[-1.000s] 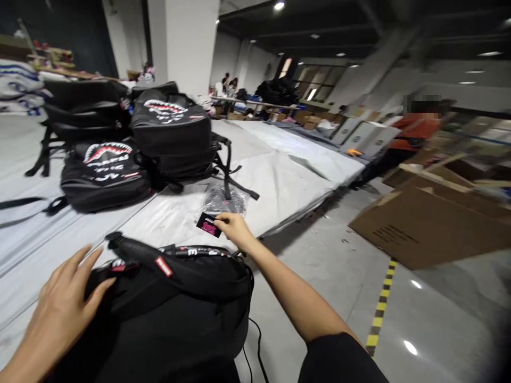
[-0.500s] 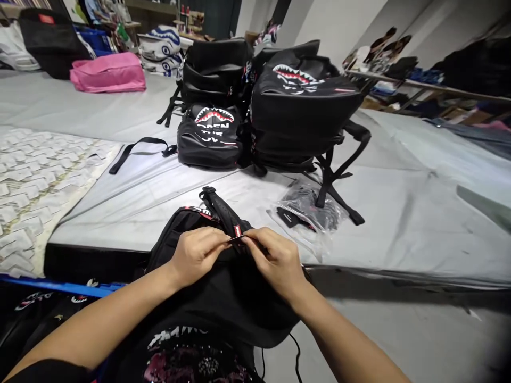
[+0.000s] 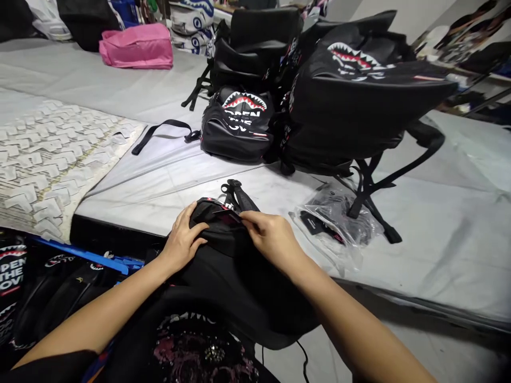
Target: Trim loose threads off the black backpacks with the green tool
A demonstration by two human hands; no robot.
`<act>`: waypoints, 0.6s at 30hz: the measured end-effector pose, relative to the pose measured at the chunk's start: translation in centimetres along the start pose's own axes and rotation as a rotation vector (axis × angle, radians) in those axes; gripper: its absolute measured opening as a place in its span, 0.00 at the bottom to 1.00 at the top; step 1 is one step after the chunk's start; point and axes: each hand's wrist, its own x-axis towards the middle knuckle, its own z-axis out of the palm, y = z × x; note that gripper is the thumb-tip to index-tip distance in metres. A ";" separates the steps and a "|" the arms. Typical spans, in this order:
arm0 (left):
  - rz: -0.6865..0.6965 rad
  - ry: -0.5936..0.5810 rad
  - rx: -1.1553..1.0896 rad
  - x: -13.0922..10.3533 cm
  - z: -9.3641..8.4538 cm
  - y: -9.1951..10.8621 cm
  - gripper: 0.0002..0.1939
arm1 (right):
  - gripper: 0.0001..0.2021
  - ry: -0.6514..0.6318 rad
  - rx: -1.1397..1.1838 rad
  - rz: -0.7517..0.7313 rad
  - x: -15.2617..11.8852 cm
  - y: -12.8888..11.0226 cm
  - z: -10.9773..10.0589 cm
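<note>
A black backpack (image 3: 255,287) rests on my lap and against the table edge, its strap (image 3: 242,197) and buckle pointing away from me. My left hand (image 3: 182,238) is closed round the left edge of the bag's top, thumb on the near side. Between the thumb and fingers of my right hand (image 3: 273,238) is a thin black hang tag (image 3: 227,214), held over the top of the bag. The tag's far end lies close to the bag's printed rim.
Black shark-mouth backpacks (image 3: 235,127) are stacked on the grey table (image 3: 423,239). A clear plastic bag (image 3: 339,218) with black contents lies nearby. A pink bag (image 3: 136,47) stands at the back left. White cut pieces (image 3: 48,154) cover the left. More bags (image 3: 59,298) fill a blue-rimmed container (image 3: 88,255).
My left hand has left the tag and moved left and down onto the backpack's edge. My right hand keeps the tag, now tilted over the bag. The view has shifted.
</note>
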 end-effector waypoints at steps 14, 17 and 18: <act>-0.394 0.018 -0.104 -3.1 0.9 -1.9 0.42 | 0.15 -0.621 -0.456 -0.177 4.7 -3.0 5.3; -0.479 -0.105 -0.142 -3.1 1.1 -2.5 0.32 | 0.15 -0.625 -0.465 -0.205 4.7 -3.5 5.1; -0.488 -0.115 -0.147 -2.9 1.1 -2.6 0.31 | 0.15 -0.615 -0.470 -0.200 4.5 -3.8 4.9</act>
